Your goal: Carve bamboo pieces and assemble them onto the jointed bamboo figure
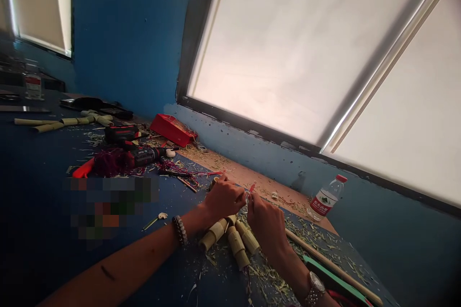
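My left hand (225,197) is closed in a pinch, fingers curled toward my right hand (266,220), which is closed in a pinch as well. Between the fingertips shows a small clear, shiny bit, with a red piece (252,187) sticking up by the right fingers; its kind I cannot make out. Right below the hands lie several cut bamboo segments (237,245) grouped in short jointed rows, and purple strands trail from one row. Another bamboo end (214,182) shows just behind the left hand.
Shavings litter the blue table (133,261). A power drill (144,154), purple cord (111,162) and a red box (175,129) lie at the back left, near more bamboo pieces (68,122). On the right are a water bottle (325,199), a wooden stick (334,266) and a green-edged tool (333,280).
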Demonstrator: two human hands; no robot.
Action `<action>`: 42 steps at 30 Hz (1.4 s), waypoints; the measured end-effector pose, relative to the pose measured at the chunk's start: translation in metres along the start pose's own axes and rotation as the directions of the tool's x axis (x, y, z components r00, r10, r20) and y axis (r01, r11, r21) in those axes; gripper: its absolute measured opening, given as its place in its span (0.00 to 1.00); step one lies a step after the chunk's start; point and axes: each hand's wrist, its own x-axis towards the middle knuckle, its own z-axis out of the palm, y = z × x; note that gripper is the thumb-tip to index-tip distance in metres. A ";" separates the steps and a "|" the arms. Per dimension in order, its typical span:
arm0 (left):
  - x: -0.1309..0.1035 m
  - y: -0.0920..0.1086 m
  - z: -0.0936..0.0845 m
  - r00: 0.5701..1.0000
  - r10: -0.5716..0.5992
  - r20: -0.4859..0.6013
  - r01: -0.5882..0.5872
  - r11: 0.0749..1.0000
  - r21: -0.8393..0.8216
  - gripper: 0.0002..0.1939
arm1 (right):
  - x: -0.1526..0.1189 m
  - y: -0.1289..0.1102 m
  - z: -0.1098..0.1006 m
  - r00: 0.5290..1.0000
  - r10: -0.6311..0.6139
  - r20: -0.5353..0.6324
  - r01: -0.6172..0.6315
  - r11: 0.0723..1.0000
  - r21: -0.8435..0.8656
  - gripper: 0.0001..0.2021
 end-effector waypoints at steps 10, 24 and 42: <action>0.000 0.004 0.000 0.997 -0.057 0.058 0.065 0.989 -0.133 0.18 | 0.016 0.008 -0.005 0.999 0.053 0.000 -0.053 0.992 0.113 0.12; 0.005 0.002 -0.005 0.974 -0.100 0.202 0.225 0.500 -0.836 0.15 | 0.009 0.029 -0.011 0.974 -0.056 -0.218 0.152 0.880 0.450 0.18; 0.010 -0.001 -0.011 0.953 -0.300 0.053 0.180 0.413 -0.893 0.23 | 0.012 0.029 -0.018 0.992 -0.120 -0.028 0.098 0.635 0.766 0.21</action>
